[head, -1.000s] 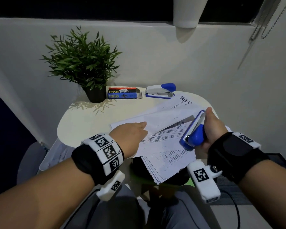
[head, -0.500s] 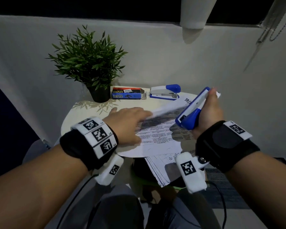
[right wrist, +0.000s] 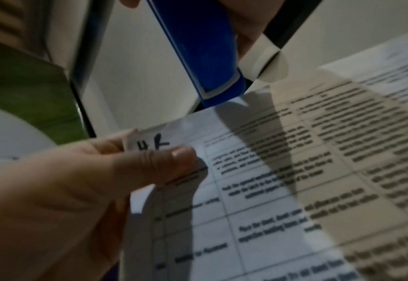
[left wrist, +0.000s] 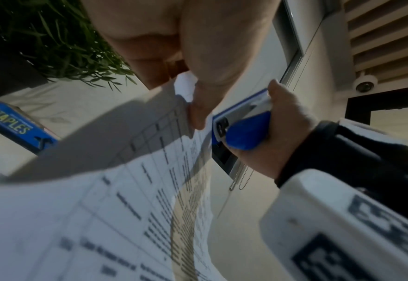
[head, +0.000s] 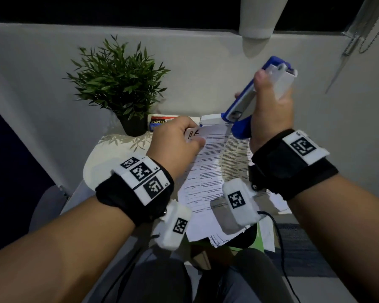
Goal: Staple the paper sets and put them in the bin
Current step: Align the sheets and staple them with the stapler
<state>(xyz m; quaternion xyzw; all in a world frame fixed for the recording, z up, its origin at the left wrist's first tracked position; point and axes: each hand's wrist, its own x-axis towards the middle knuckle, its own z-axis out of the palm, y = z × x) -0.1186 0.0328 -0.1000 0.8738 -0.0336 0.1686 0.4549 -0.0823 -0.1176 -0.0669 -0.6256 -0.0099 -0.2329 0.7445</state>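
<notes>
While my left hand [head: 175,145] pinches the top corner of a printed paper set [head: 208,171] and lifts it off the white round table [head: 101,169], my right hand [head: 269,110] is wrapped round a blue-and-white stapler [head: 254,95], held up just beside that corner, I judge so its mouth can be brought onto the sheets. Beyond the paper set, against the wall, stand a potted plant [head: 120,84] and a box of staples [head: 157,124]; something white and blue behind the raised corner may be a second stapler, but it is mostly covered. More loose sheets hang over the table's near edge below the paper set. From the left wrist, my thumb and fingers [left wrist: 198,106] close on the sheet edge, the staple box [left wrist: 15,127] lies beyond the paper, and the stapler's blue end [left wrist: 246,131] sits in my right fist close by. From the right wrist, the stapler's blue tip [right wrist: 212,76] points down just above the paper's top edge, near my left thumb [right wrist: 174,157] by the handwritten mark. Whether the tip touches the paper I cannot tell; the print is too blurred to read, and no bin shows clearly anywhere.
</notes>
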